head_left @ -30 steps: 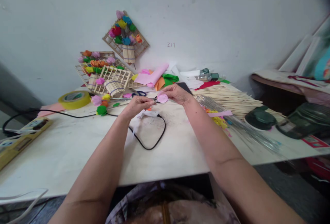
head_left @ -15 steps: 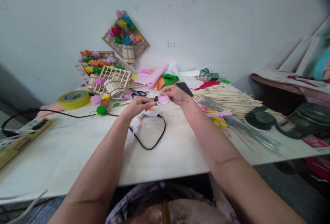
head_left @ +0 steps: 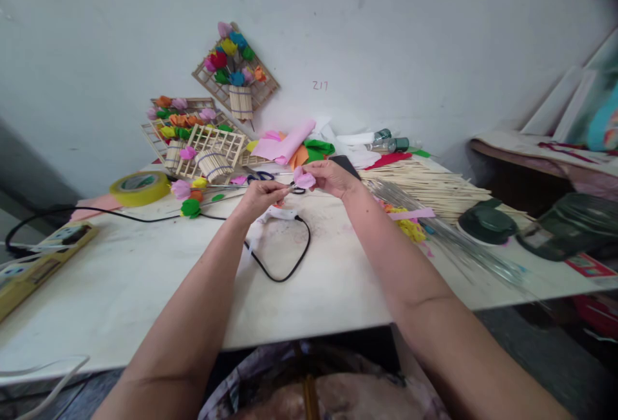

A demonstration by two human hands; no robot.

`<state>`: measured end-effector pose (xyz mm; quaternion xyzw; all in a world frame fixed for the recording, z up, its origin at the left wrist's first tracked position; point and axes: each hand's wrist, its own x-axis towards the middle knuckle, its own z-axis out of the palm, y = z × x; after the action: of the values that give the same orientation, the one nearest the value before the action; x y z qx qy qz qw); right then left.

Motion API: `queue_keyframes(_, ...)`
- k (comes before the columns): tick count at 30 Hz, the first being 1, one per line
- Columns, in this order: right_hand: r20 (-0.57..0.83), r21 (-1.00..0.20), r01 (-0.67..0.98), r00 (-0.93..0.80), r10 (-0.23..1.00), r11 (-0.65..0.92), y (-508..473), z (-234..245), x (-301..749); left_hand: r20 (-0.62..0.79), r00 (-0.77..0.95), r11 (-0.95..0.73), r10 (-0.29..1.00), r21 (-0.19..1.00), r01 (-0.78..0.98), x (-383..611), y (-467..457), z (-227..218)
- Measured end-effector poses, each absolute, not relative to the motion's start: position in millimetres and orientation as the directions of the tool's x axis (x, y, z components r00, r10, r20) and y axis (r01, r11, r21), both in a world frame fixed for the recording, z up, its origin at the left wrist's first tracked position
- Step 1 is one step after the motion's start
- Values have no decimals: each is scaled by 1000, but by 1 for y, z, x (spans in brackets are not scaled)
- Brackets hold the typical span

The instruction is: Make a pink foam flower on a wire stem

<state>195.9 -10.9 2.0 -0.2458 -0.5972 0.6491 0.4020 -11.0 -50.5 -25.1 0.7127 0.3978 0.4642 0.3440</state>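
Above the middle of the table, a light pink paper flower (head_left: 304, 179) is held between my two hands. My left hand (head_left: 263, 198) is closed in a pinch below and left of it, on what looks like its thin stem, mostly hidden by the fingers. On the other side, the fingers of my right hand (head_left: 333, 177) pinch the edge of a pink petal. Under my hands lies a white glue gun (head_left: 282, 213) with a black cord (head_left: 302, 256). Dark-handled scissors (head_left: 261, 176) rest just behind my left hand.
Yellow tape (head_left: 140, 188), finished paper flowers (head_left: 190, 207) and a power strip (head_left: 53, 259) are at left. Stick frames with flowers (head_left: 217, 149) lean at the wall. At right lie bamboo sticks (head_left: 425, 191), thin wires (head_left: 463, 249), a dark lid (head_left: 487, 220) and a jar (head_left: 564, 227).
The pink flower has turned and tipped slightly up and left, showing separate petals. My right hand's fingers have shifted on it, while my left hand stays nearly in place.
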Motion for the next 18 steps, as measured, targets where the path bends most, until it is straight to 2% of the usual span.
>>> queue_keyframes(6,172,-970,-224,-341,924,97,-9,5,197,419,111,-433,901,872,227,-7,-50,-26)
queue_keyframes(18,109,-992,-107,-435,894,68,-18,12,191,342,-5,-341,940,939,32,-6,-46,-31)
